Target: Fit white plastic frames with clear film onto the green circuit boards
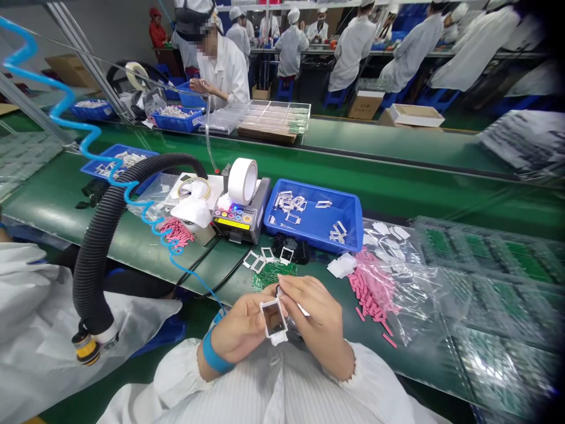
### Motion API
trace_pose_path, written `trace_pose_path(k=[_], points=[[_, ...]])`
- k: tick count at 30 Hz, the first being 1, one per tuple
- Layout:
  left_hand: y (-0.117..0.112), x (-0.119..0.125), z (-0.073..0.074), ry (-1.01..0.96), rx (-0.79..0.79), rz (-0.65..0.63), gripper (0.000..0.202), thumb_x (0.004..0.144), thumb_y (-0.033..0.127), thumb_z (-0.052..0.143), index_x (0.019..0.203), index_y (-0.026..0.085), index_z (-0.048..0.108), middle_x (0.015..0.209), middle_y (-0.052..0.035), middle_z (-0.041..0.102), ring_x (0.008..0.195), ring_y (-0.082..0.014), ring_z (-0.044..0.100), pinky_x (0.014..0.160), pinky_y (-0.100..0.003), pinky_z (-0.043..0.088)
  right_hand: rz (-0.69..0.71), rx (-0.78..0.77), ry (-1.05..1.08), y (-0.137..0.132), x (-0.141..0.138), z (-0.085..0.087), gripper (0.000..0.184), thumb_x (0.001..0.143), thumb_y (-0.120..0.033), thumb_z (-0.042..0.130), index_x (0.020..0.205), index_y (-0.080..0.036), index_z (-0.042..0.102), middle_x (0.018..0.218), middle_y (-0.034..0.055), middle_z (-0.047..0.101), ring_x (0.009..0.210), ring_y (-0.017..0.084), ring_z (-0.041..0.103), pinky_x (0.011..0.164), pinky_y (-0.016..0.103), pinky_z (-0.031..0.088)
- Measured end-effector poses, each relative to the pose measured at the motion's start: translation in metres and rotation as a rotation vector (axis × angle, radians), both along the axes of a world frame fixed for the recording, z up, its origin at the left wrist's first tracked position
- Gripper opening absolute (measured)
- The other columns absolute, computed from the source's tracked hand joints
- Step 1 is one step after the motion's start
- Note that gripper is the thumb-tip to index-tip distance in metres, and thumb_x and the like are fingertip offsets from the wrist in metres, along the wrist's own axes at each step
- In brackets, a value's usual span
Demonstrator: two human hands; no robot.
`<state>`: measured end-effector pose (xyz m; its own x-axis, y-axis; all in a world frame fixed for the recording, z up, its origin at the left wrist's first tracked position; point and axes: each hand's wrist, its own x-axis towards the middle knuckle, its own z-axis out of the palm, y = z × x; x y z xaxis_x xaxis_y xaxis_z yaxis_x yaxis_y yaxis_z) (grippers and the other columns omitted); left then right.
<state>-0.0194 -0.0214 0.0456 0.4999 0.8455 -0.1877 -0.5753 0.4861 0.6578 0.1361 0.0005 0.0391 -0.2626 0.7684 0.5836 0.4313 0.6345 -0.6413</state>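
Observation:
My left hand (241, 327) is closed round a small white rectangular frame (274, 321) with a dark window, held just above my lap. My right hand (320, 315) is closed next to it, fingertips pinched at the frame's top edge, and a thin white strip (303, 310) shows by the fingers. A blue wrist strap (213, 353) on my left wrist runs to a coiled blue cord (145, 209). Several more white frames (265, 258) lie on the green belt just beyond my hands, beside a green circuit board (270, 275).
A blue tray (348, 235) holds several white frames. A tape dispenser (241, 215) with a white roll stands left of it. Pink strips (373, 291) lie on clear bags, clear trays of green boards (489, 294) sit right. A black corrugated hose (99, 235) arches left. A person works opposite.

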Motion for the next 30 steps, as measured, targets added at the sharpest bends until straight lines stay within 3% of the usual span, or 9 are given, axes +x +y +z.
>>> trace_pose_path(k=[5, 9, 13, 17, 20, 22, 24, 26, 30], points=[[0.001, 0.006, 0.002, -0.032, -0.01, -0.019, 0.038, 0.06, 0.045, 0.078, 0.078, 0.012, 0.072, 0.086, -0.0058, 0.059, 0.071, -0.0137, 0.057, 0.075, -0.028, 0.047, -0.069, -0.045, 0.077, -0.004, 0.001, 0.004, 0.015, 0.083, -0.013, 0.057, 0.087, -0.024, 0.066, 0.094, 0.0048, 0.069, 0.085, 0.019, 0.064, 0.077, 0.038, 0.05], [0.006, -0.004, -0.002, -0.058, -0.038, 0.13, 0.041, 0.061, 0.042, 0.078, 0.09, 0.015, 0.071, 0.106, -0.0107, 0.066, 0.106, -0.0252, 0.058, 0.096, -0.036, 0.042, -0.184, -0.177, 0.174, -0.009, 0.017, 0.003, 0.011, 0.086, -0.023, 0.054, 0.078, -0.022, 0.062, 0.085, 0.0057, 0.058, 0.08, 0.019, 0.058, 0.068, 0.034, 0.049], [0.01, -0.028, -0.008, -0.051, -0.031, 0.26, 0.032, 0.069, 0.042, 0.072, 0.085, 0.015, 0.072, 0.13, -0.0121, 0.057, 0.126, -0.0311, 0.046, 0.107, -0.042, 0.034, 0.005, -0.477, -0.052, -0.014, 0.034, -0.026, 0.021, 0.086, -0.028, 0.054, 0.067, -0.021, 0.06, 0.063, 0.0003, 0.054, 0.058, 0.014, 0.052, 0.053, 0.026, 0.043], [0.006, -0.035, -0.012, -0.103, -0.102, 0.149, 0.035, 0.067, 0.045, 0.072, 0.084, 0.014, 0.072, 0.132, -0.0126, 0.055, 0.114, -0.0297, 0.056, 0.103, -0.042, 0.039, 0.008, -0.53, -0.134, -0.017, 0.038, -0.045, 0.018, 0.082, -0.032, 0.059, 0.07, -0.02, 0.063, 0.064, 0.0018, 0.057, 0.06, 0.016, 0.054, 0.055, 0.028, 0.043], [0.001, -0.023, -0.01, -0.181, -0.151, -0.04, 0.035, 0.063, 0.043, 0.076, 0.078, 0.012, 0.072, 0.118, -0.015, 0.064, 0.099, -0.0275, 0.064, 0.097, -0.042, 0.044, 0.099, -0.586, 0.067, -0.011, 0.037, -0.03, 0.028, 0.085, -0.043, 0.055, 0.102, -0.022, 0.063, 0.087, 0.0059, 0.063, 0.072, 0.016, 0.06, 0.063, 0.029, 0.049], [0.0, -0.012, -0.007, -0.233, -0.168, -0.165, 0.037, 0.058, 0.043, 0.079, 0.075, 0.011, 0.071, 0.104, -0.0153, 0.068, 0.093, -0.0269, 0.065, 0.091, -0.041, 0.047, 0.318, -0.648, 0.237, -0.004, 0.034, -0.014, 0.042, 0.084, -0.052, 0.053, 0.114, -0.024, 0.06, 0.106, 0.009, 0.063, 0.09, 0.019, 0.062, 0.077, 0.034, 0.051], [0.0, -0.003, -0.003, -0.259, -0.176, -0.252, 0.041, 0.054, 0.044, 0.081, 0.075, 0.01, 0.071, 0.096, -0.0151, 0.07, 0.089, -0.0262, 0.066, 0.085, -0.039, 0.049, 0.564, -0.705, 0.344, 0.003, 0.03, -0.003, 0.045, 0.081, -0.058, 0.054, 0.111, -0.025, 0.063, 0.113, 0.009, 0.062, 0.103, 0.021, 0.06, 0.088, 0.04, 0.048], [0.001, 0.002, 0.001, -0.263, -0.178, -0.296, 0.042, 0.054, 0.046, 0.081, 0.076, 0.011, 0.071, 0.093, -0.0149, 0.07, 0.087, -0.0255, 0.067, 0.083, -0.038, 0.05, 0.704, -0.762, 0.454, 0.005, 0.024, 0.0, 0.042, 0.078, -0.059, 0.057, 0.104, -0.026, 0.066, 0.114, 0.0081, 0.063, 0.107, 0.023, 0.058, 0.092, 0.044, 0.045], [0.003, 0.003, 0.003, -0.253, -0.16, -0.278, 0.04, 0.057, 0.045, 0.079, 0.08, 0.013, 0.073, 0.094, -0.0136, 0.07, 0.089, -0.0249, 0.067, 0.086, -0.039, 0.048, 0.701, -0.883, 0.719, -0.004, 0.013, -0.006, 0.037, 0.074, -0.056, 0.065, 0.097, -0.027, 0.066, 0.116, 0.0074, 0.06, 0.109, 0.024, 0.057, 0.092, 0.044, 0.044]])
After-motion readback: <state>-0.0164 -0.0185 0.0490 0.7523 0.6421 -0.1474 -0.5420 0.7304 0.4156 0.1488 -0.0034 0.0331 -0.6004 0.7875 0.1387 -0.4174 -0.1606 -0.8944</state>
